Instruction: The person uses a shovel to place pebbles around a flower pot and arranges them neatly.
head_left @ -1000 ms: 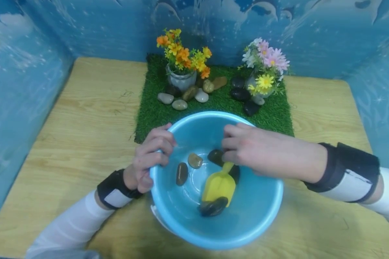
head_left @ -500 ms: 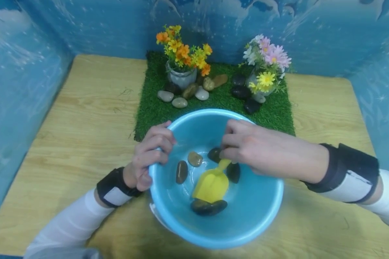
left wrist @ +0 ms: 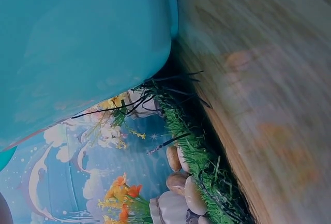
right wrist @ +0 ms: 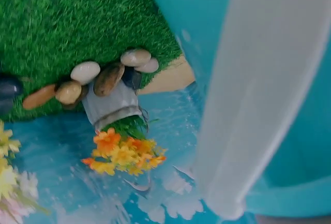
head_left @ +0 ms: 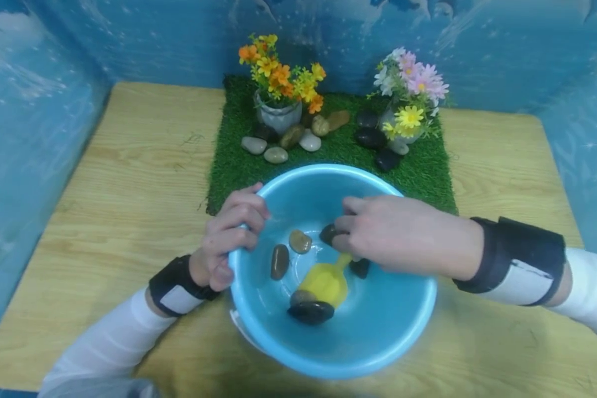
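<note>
A blue plastic bucket (head_left: 335, 371) stands on the table. My left hand (head_left: 235, 232) grips its left rim, fingers curled over the edge. Inside the bucket, my right hand (head_left: 393, 235) holds a yellow toy shovel (head_left: 328, 284) by its handle, most of which the fingers hide. The shovel's blade points down and to the left. At its front edge lies a dark stone (head_left: 311, 313), with a brownish stone (head_left: 302, 297) just behind it on the blade. A tan stone (head_left: 300, 241) and a brown stone (head_left: 279, 262) lie left of the blade, and dark stones (head_left: 328, 234) lie near the right fingers.
Behind the bucket, a green turf mat (head_left: 239, 179) bears two flower pots, one with orange and yellow flowers (head_left: 278, 74), the other with pink and yellow flowers (head_left: 418, 85). Several stones (head_left: 276, 155) surround them. Blue printed walls (head_left: 169, 44) enclose the table (head_left: 144, 166).
The shovel first swung left, its blade pushing at the dark stone. That stone has shifted left and a brownish stone now shows on the blade. The left hand stays on the rim.
</note>
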A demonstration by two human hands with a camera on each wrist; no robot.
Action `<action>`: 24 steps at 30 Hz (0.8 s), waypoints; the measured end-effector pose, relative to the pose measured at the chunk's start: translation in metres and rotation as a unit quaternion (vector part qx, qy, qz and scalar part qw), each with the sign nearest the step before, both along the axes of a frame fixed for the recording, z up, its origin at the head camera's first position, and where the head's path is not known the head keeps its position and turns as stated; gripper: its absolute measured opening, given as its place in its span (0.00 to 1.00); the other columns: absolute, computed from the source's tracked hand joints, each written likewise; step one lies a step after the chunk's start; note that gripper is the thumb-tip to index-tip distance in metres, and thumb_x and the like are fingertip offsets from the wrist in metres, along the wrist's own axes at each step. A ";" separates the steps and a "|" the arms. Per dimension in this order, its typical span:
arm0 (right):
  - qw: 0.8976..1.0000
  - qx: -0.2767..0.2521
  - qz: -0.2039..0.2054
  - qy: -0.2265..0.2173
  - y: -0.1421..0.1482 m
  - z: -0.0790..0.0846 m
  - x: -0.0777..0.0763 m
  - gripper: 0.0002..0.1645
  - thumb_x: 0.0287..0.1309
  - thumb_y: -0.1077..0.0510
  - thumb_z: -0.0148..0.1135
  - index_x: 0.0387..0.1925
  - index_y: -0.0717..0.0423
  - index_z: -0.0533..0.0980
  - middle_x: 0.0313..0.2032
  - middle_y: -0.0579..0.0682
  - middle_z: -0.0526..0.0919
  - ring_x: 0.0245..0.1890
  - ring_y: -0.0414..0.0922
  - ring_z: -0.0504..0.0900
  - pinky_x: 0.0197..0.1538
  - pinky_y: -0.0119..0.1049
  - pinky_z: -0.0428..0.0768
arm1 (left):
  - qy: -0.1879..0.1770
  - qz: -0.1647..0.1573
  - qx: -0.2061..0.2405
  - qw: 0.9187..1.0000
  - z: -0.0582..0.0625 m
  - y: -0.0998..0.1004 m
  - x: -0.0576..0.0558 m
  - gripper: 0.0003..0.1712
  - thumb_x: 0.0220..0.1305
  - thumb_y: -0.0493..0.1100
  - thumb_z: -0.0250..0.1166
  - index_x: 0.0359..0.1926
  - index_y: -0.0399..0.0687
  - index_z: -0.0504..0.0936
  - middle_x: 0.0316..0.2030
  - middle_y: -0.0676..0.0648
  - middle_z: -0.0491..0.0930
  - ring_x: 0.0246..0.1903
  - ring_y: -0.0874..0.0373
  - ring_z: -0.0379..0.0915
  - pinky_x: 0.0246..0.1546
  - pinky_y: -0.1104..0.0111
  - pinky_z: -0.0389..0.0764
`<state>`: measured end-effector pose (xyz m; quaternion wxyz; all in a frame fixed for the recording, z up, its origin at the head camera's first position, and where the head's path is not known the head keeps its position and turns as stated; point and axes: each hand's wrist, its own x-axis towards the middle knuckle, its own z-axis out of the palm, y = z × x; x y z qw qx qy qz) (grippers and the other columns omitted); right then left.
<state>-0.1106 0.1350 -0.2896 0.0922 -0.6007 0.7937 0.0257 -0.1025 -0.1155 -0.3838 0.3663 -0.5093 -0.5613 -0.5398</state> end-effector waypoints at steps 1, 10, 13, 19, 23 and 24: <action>1.000 0.012 -0.008 0.005 0.000 0.000 0.001 0.11 0.47 0.57 0.76 0.32 0.50 0.80 0.30 0.43 0.78 0.29 0.44 0.68 0.35 0.37 0.69 | 0.000 0.000 -0.002 1.000 0.000 0.000 0.000 0.33 0.76 0.59 0.33 0.17 0.48 0.66 0.23 0.43 0.69 0.36 0.42 0.68 0.64 0.52 0.64; 0.998 0.031 -0.030 0.040 -0.003 -0.003 0.003 0.09 0.47 0.62 0.73 0.27 0.51 0.78 0.24 0.45 0.75 0.25 0.44 0.70 0.33 0.37 0.71 | 0.003 0.003 -0.003 1.000 0.000 0.000 -0.003 0.32 0.75 0.58 0.33 0.17 0.48 0.65 0.23 0.43 0.69 0.36 0.42 0.68 0.64 0.52 0.64; 0.999 0.006 -0.035 0.020 -0.003 -0.003 0.001 0.08 0.51 0.60 0.72 0.30 0.52 0.78 0.25 0.44 0.75 0.26 0.43 0.71 0.33 0.36 0.73 | 0.001 0.006 -0.006 1.000 0.000 -0.001 -0.002 0.33 0.75 0.59 0.33 0.17 0.48 0.65 0.23 0.43 0.69 0.36 0.42 0.68 0.64 0.52 0.64; 0.996 -0.036 -0.068 -0.033 -0.001 0.001 0.001 0.12 0.57 0.49 0.71 0.31 0.52 0.78 0.24 0.42 0.75 0.25 0.40 0.74 0.32 0.36 0.76 | -0.004 0.007 -0.015 1.000 -0.002 -0.005 -0.003 0.34 0.75 0.60 0.33 0.17 0.48 0.66 0.23 0.43 0.70 0.37 0.42 0.69 0.64 0.50 0.64; 0.995 -0.074 -0.067 -0.022 0.005 0.006 0.001 0.15 0.56 0.47 0.73 0.31 0.51 0.78 0.24 0.41 0.74 0.26 0.39 0.73 0.29 0.33 0.75 | -0.005 -0.001 -0.016 1.000 -0.005 -0.005 -0.003 0.33 0.75 0.60 0.34 0.18 0.47 0.67 0.24 0.42 0.70 0.38 0.42 0.68 0.64 0.49 0.63; 0.994 -0.084 -0.066 -0.018 0.007 0.007 0.001 0.15 0.55 0.46 0.73 0.30 0.51 0.78 0.24 0.41 0.74 0.26 0.39 0.72 0.29 0.33 0.74 | -0.005 -0.002 -0.018 1.000 -0.005 -0.006 -0.003 0.33 0.75 0.60 0.34 0.18 0.47 0.67 0.24 0.42 0.71 0.38 0.42 0.68 0.64 0.49 0.63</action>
